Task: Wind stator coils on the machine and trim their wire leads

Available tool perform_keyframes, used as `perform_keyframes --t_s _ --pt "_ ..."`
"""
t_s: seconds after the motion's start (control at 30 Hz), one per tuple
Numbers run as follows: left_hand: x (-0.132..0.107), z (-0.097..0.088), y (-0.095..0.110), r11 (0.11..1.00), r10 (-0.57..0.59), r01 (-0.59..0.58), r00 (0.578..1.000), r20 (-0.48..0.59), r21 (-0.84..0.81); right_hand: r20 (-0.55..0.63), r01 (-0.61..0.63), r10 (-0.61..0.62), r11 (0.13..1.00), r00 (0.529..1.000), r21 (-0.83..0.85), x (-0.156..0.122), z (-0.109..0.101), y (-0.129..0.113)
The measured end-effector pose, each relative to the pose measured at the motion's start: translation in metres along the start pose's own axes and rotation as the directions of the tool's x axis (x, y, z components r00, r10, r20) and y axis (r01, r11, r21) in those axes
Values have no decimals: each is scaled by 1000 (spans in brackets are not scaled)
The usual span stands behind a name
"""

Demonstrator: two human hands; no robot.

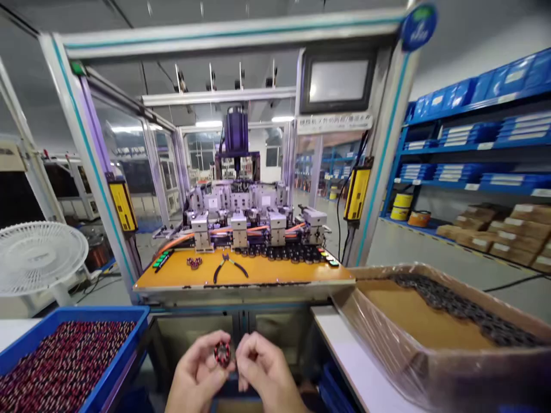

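Holding the coil [222, 354] in my left hand [198, 367] before the bench [278, 273], with my right hand [262, 362] pinched closed beside it, contents unclear, I judge it light, stiff, easily scratched, best held by its rim.

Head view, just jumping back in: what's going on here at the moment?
A person holds a small red-and-black ring-shaped part in the left hand. The right hand is close beside it, fingertips drawn together; whether they grip anything is unclear. Ahead, pliers lie open on the machine's orange worktop, with a small cluster of similar parts to their left. A blue tray full of red-and-dark pieces stands at lower left.
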State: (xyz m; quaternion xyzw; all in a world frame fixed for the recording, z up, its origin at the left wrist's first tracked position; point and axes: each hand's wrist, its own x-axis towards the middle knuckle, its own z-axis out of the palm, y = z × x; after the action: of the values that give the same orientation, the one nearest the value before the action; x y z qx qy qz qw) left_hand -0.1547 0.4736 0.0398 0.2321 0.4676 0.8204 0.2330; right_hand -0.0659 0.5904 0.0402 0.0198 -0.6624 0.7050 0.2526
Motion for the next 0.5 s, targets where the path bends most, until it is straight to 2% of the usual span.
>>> perform_keyframes --t_s 0.13,0.3,0.4,0.5 --pt "2 3 4 999 -45 45 998 37 -5 -75 121 -124 992 989 -41 -6 5 -3" --pt "-1 3 14 998 62 -59 983 170 -19 -81 179 -184 981 980 -68 -12 -3 -8" --pt "-4 1 22 978 134 -164 970 205 133 -56 169 -173 983 983 -75 -12 -14 -13" --pt "-8 1 29 896 247 -315 940 236 314 14 153 -153 981 988 -122 -8 -24 -23"
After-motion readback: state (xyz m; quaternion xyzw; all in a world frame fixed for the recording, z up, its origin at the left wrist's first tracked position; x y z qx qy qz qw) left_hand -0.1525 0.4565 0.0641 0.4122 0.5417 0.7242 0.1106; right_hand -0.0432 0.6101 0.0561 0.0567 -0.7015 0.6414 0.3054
